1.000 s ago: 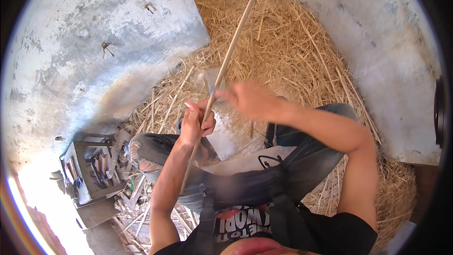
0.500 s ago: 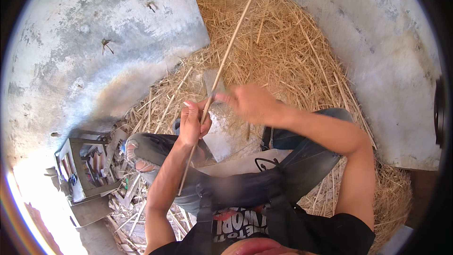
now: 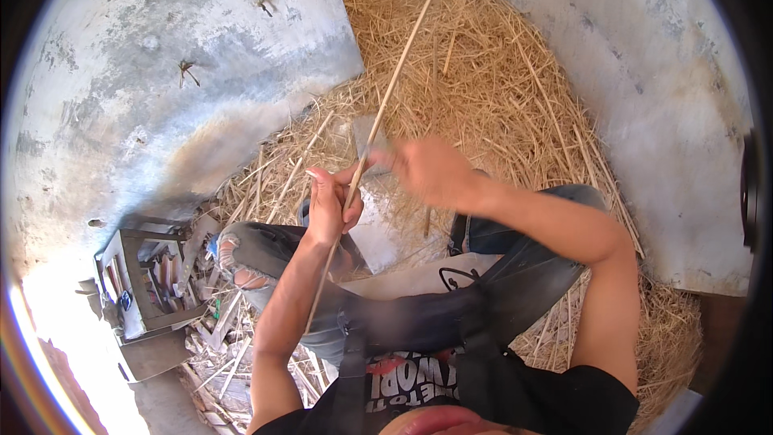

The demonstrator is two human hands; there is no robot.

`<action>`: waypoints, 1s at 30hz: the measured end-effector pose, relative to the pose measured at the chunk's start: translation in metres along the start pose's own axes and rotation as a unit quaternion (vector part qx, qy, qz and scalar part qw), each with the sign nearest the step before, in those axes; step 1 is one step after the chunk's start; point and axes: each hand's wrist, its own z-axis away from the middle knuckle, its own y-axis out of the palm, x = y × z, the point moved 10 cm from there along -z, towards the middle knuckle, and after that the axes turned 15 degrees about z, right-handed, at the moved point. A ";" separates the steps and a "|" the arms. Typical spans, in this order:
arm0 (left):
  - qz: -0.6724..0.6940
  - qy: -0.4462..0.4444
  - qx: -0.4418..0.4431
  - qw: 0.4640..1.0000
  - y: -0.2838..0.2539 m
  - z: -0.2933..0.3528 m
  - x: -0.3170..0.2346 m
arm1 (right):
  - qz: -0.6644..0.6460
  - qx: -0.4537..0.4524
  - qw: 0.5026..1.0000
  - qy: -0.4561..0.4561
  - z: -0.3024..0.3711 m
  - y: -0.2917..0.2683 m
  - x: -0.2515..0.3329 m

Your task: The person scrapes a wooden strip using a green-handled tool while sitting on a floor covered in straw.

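A long, thin, pale wooden stick (image 3: pixel 403 66) slants from my lap up toward the straw, its lower end over my left thigh. My left hand (image 3: pixel 328 208) is closed round its lower half, thumb up and index finger stretched along toward my right hand. Close to the stick's right side is my right hand (image 3: pixel 435 171), blurred by motion, with its fingers curled. A greyish smear shows at its fingertips beside the stick; I cannot make out what it is. Below both hands a whitish flat slab (image 3: pixel 385 234) lies between my crossed legs.
Loose straw (image 3: pixel 483 72) heaps up ahead of me. A grey wall panel (image 3: pixel 193 24) stands at the left, another wall (image 3: pixel 652 97) at the right. An open wooden box (image 3: pixel 153 282) with tools or scraps sits at left, near wood shavings (image 3: pixel 225 354).
My right hand shifts slightly and stays blurred beside the stick. My left hand keeps its grip, and the stick holds nearly the same slant.
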 end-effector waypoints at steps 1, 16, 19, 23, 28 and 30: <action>0.005 -0.005 0.000 1.000 0.000 -0.002 0.000 | 0.013 -0.011 0.999 -0.034 0.013 0.012 0.010; -0.033 0.039 -0.010 0.999 0.002 0.008 -0.019 | -0.222 -0.116 0.968 0.025 -0.010 -0.031 -0.042; -0.060 0.075 -0.013 0.995 0.004 0.009 -0.024 | -0.277 -0.115 0.953 0.052 -0.011 -0.039 -0.048; -0.038 0.074 -0.019 0.996 0.004 0.009 -0.015 | -0.263 -0.105 0.958 0.050 -0.012 -0.037 -0.035; -0.087 0.054 -0.016 0.995 0.012 0.014 -0.012 | -0.247 -0.088 0.964 0.042 -0.017 -0.030 -0.034; -0.097 0.078 -0.004 0.992 0.016 0.014 -0.014 | -0.188 -0.075 0.979 0.023 -0.021 -0.029 -0.040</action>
